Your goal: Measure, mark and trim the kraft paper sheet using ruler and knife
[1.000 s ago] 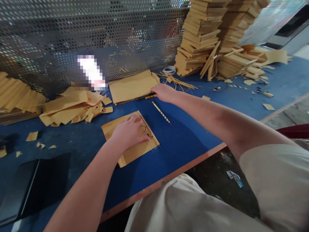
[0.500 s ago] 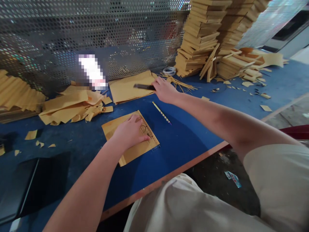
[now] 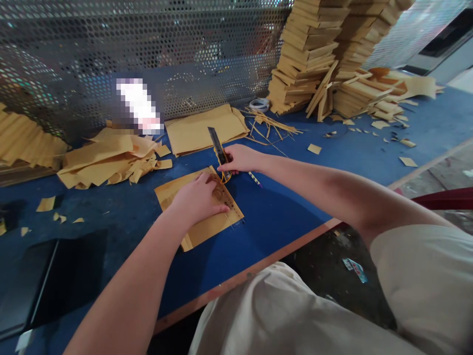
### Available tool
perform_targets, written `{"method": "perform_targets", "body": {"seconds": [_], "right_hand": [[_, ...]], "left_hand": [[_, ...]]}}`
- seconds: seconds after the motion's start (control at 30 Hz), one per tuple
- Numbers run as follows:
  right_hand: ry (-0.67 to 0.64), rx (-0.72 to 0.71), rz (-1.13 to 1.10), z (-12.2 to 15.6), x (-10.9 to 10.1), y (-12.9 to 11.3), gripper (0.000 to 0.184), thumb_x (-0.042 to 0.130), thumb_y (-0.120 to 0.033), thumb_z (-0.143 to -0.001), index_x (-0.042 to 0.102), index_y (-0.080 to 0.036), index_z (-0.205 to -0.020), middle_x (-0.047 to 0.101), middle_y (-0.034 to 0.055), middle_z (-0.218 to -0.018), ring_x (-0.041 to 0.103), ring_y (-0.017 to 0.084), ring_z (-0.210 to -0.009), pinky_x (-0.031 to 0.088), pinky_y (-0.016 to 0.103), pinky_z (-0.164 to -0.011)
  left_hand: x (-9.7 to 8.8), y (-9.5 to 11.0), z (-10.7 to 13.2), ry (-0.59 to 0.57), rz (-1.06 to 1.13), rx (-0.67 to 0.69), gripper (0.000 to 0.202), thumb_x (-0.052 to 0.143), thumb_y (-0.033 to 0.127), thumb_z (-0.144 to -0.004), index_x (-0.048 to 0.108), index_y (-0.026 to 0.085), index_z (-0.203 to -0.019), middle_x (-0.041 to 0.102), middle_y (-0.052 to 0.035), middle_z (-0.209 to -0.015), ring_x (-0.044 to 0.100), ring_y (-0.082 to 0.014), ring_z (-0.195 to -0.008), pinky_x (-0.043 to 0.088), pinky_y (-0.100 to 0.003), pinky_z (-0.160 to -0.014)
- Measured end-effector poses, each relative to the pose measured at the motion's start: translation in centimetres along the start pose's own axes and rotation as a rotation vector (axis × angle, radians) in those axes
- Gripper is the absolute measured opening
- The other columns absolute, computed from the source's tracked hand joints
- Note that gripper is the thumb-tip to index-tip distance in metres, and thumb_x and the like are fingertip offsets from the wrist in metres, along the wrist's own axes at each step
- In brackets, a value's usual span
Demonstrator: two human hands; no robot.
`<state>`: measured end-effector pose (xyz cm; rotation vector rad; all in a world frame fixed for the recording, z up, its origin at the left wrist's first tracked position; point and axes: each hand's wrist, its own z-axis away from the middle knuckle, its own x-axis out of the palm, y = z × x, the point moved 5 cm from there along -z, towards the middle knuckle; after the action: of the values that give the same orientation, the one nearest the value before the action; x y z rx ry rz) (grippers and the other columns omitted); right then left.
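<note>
my left hand (image 3: 197, 199) lies flat on the ruler (image 3: 233, 213) so it's pinned to the card (image 3: 207, 229), right hand (image 3: 240, 159) at its 1 o'clock gripping the cutter (image 3: 218, 146), blade pointing away

A cardboard sheet (image 3: 207, 229) lies on the table (image 3: 288, 217) near its front edge, with a ruler (image 3: 227, 202) along the sheet's right side. The left hand (image 3: 197, 199) rests flat on both. Just behind the sheet's far corner, the right hand (image 3: 240, 159) grips a utility knife (image 3: 216, 143), and a pencil (image 3: 254, 177) lies just right of it. Further back lies a pile of flat sheets (image 3: 199, 129), with a heap of scraps (image 3: 107, 158) to its left and loose strips (image 3: 271, 125) and a tape roll (image 3: 258, 104) to its right. Tall stacks (image 3: 306, 54) stand at the far right, and a perforated panel (image 3: 148, 49) runs behind everything.
</note>
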<state>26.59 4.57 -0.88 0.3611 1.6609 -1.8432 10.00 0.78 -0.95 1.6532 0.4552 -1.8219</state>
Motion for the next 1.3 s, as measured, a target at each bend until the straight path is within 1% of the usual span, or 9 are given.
{"method": "perform_targets", "body": {"seconds": [0.27,0.4,0.53,0.6,0.67,0.73,0.93,1.03,1.3], "right_hand": [[0.039,0.012,-0.028,-2.5,-0.2,1.0,0.024,0.080,-0.021,-0.086,0.057,-0.017,-0.082,0.060,-0.0052,-0.059,0.056,0.009,-0.049,0.044,0.021,-0.048],[0.114,-0.007,0.018,-4.6,-0.8,1.0,0.029,0.079,-0.024,-0.087,0.052,-0.020,-0.079,0.059,-0.0040,-0.061,0.058,0.011,-0.052,0.045,0.024,-0.050],[0.288,-0.076,0.156,-6.1,-1.5,0.4,0.029,0.080,-0.026,-0.085,0.052,-0.019,-0.085,0.061,-0.0022,-0.072,0.060,0.015,-0.066,0.047,0.028,-0.063],[0.392,-0.110,0.222,-6.2,-1.7,-0.1,0.029,0.081,-0.026,-0.085,0.053,-0.019,-0.090,0.063,0.0000,-0.081,0.060,0.016,-0.076,0.046,0.030,-0.071],[0.439,-0.119,0.237,-5.7,-1.7,-0.4,0.027,0.078,-0.026,-0.086,0.054,-0.018,-0.095,0.064,0.0019,-0.089,0.060,0.017,-0.083,0.046,0.031,-0.075],[0.439,-0.111,0.225,-4.9,-1.5,-0.5,0.025,0.074,-0.027,-0.088,0.053,-0.018,-0.097,0.064,0.0029,-0.091,0.060,0.018,-0.084,0.045,0.031,-0.075],[0.357,-0.057,0.268,-2.0,-1.1,-0.3,0.024,0.074,-0.030,-0.085,0.053,-0.019,-0.084,0.062,0.0020,-0.083,0.055,0.017,-0.078,0.039,0.030,-0.070],[0.338,-0.050,0.284,-1.1,-0.7,0.0,0.022,0.074,-0.030,-0.085,0.055,-0.019,-0.085,0.062,0.0017,-0.083,0.054,0.016,-0.076,0.038,0.030,-0.069],[0.200,-0.068,0.233,0.7,0.4,-0.1,0.021,0.075,-0.030,-0.085,0.058,-0.016,-0.087,0.062,0.0003,-0.079,0.054,0.015,-0.070,0.038,0.028,-0.068]], "left_hand": [[-0.3,0.3,0.0,-0.030,-0.018,0.003,0.074,0.070,0.068,-0.082,0.062,0.017,-0.135,0.053,-0.0184,-0.150,0.054,-0.0347,-0.138,0.045,-0.044,-0.115],[-0.1,0.1,-0.1,-0.019,-0.032,0.009,0.072,0.069,0.070,-0.082,0.062,0.021,-0.135,0.053,-0.0170,-0.152,0.054,-0.0346,-0.138,0.046,-0.045,-0.113],[0.0,-0.1,0.0,-0.022,-0.035,-0.011,0.075,0.068,0.070,-0.083,0.060,0.022,-0.139,0.050,-0.0166,-0.154,0.054,-0.0341,-0.138,0.047,-0.043,-0.111],[-0.1,-0.1,0.1,-0.029,-0.031,-0.022,0.074,0.068,0.069,-0.083,0.058,0.022,-0.140,0.049,-0.0164,-0.155,0.054,-0.0334,-0.139,0.047,-0.042,-0.111],[-0.2,-0.1,0.1,-0.029,-0.033,-0.015,0.074,0.068,0.068,-0.084,0.058,0.020,-0.140,0.048,-0.0165,-0.154,0.054,-0.0326,-0.138,0.047,-0.041,-0.111],[-0.3,0.0,0.1,-0.022,-0.038,-0.007,0.076,0.069,0.068,-0.084,0.058,0.019,-0.141,0.048,-0.0165,-0.154,0.055,-0.0325,-0.137,0.047,-0.041,-0.112],[-0.1,-0.1,-0.1,-0.043,-0.022,-0.013,0.083,0.069,0.069,-0.082,0.056,0.014,-0.143,0.050,-0.0166,-0.153,0.052,-0.0328,-0.140,0.045,-0.041,-0.115],[-0.1,-0.1,-0.1,-0.043,-0.007,0.000,0.082,0.070,0.068,-0.082,0.058,0.012,-0.141,0.050,-0.0177,-0.154,0.052,-0.0328,-0.140,0.044,-0.041,-0.117],[-0.5,-0.1,0.1,-0.051,-0.032,-0.027,0.076,0.069,0.069,-0.082,0.062,0.018,-0.137,0.047,-0.0146,-0.157,0.054,-0.0322,-0.138,0.047,-0.041,-0.114]]}}
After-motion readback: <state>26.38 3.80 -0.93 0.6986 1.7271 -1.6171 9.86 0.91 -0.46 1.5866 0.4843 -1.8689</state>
